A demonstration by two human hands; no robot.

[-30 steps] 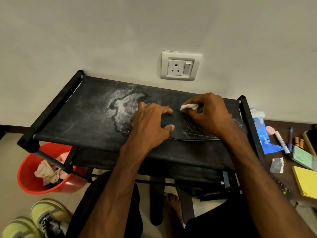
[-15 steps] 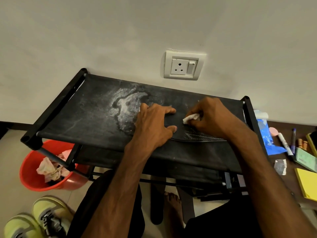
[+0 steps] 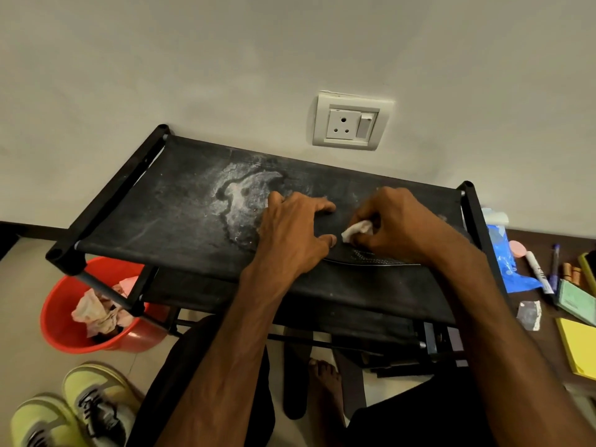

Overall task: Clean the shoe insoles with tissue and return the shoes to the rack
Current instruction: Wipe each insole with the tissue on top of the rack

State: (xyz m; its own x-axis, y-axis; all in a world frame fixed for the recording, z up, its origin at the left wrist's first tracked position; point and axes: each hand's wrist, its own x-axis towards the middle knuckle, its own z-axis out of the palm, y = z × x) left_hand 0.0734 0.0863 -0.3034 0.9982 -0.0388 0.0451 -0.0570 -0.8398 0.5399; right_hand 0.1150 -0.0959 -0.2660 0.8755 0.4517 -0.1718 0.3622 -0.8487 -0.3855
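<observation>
Head view: the flat black insole with a dotted pattern (image 3: pixel 371 255) lies on the black fabric top shelf of the shoe rack (image 3: pixel 161 214), toward its four o'clock corner. The right hand (image 3: pixel 400 224) rubs a crumpled white tissue (image 3: pixel 356 229) on it, fingers clenched round the wad. The left hand (image 3: pixel 293 230), at nine o'clock of the tissue, pins the insole with straight, spread fingers — grasping nothing. Good wiping likely means short firm strokes away from the pinning hand — the fabric gives little backing. Yellow-green sneakers (image 3: pixel 90 401) sit on the floor at seven o'clock.

Two hands (image 3: pixel 292 235), two sneakers (image 3: pixel 96 401), one red bucket (image 3: pixel 54 321), one rack (image 3: pixel 161 208), one wall socket (image 3: pixel 351 124).
</observation>
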